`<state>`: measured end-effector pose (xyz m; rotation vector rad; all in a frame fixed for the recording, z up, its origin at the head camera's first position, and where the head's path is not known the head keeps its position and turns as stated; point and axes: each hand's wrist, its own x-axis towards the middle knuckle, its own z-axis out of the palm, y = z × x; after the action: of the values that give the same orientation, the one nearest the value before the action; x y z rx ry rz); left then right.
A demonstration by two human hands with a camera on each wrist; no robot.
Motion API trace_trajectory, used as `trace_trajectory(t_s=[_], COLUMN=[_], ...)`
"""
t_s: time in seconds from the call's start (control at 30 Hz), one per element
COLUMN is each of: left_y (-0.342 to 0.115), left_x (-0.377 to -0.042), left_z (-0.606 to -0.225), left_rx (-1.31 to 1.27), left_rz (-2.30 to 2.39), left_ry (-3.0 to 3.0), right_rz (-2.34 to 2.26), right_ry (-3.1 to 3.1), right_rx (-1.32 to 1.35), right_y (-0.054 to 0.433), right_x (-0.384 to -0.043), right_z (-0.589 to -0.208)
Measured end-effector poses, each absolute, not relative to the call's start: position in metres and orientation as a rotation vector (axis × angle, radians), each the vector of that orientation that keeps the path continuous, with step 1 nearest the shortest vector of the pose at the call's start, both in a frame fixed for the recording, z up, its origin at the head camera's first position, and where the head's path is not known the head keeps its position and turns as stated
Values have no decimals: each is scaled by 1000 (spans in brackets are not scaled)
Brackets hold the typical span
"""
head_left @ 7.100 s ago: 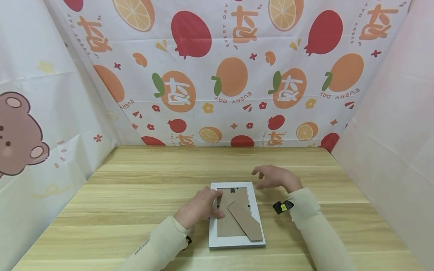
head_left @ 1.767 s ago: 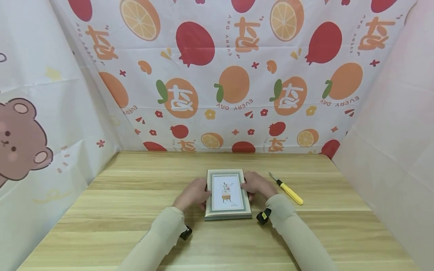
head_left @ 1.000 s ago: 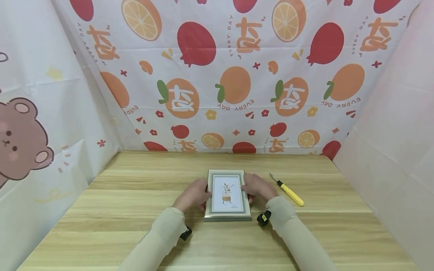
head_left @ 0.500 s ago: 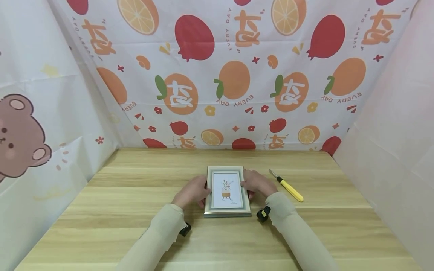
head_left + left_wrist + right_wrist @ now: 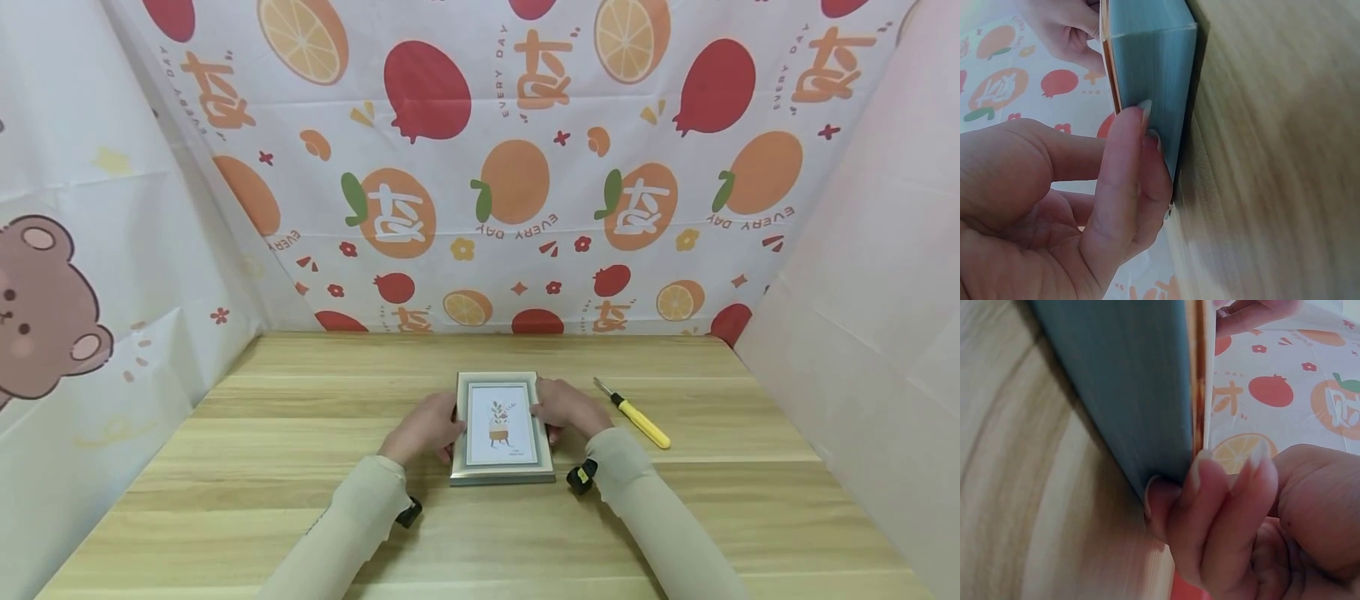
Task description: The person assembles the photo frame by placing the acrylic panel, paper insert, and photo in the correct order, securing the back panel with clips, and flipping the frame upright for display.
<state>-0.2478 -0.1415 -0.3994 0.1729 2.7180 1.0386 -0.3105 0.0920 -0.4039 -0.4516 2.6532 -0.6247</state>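
A picture frame (image 5: 501, 427) with a pale silvery-green border lies on the table, picture side up. Its white print shows a potted plant on a legged stand. My left hand (image 5: 429, 427) holds the left edge, thumb on the front border. The right hand (image 5: 568, 407) grips the opposite edge a little higher up. In the left wrist view, fingertips (image 5: 1116, 169) press against the blue-grey side wall (image 5: 1150, 75) of the frame. Fingers (image 5: 1210, 519) in the right wrist view curl at the lower part of the other side wall (image 5: 1122, 381), close to the wood.
A screwdriver (image 5: 637, 421) with a yellow handle lies slanted on the wooden table (image 5: 300, 400), just beyond the right hand. A fruit-print cloth (image 5: 480, 250) hangs behind the table, with pale cloth along both sides.
About seven seconds ago the frame lay back side up with its cardboard stand showing; now it is face up, held by both hands. The screwdriver has come into sight. The last second shows little movement.
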Motion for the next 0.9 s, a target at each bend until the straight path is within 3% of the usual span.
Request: trace_trajectory(t_s=[0.67,0.9], left_y=[-148,-140], left_x=[-246,-239], left_z=[-397,-392], left_rx=[156,235], left_rz=[969,722], left_ry=[2782,3049], right_rz=[-632,-534], right_ry=[2730,2907], right_rx=[-434,-442], right_y=[91,87], right_x=[-307,-286], right_z=[-399,-384])
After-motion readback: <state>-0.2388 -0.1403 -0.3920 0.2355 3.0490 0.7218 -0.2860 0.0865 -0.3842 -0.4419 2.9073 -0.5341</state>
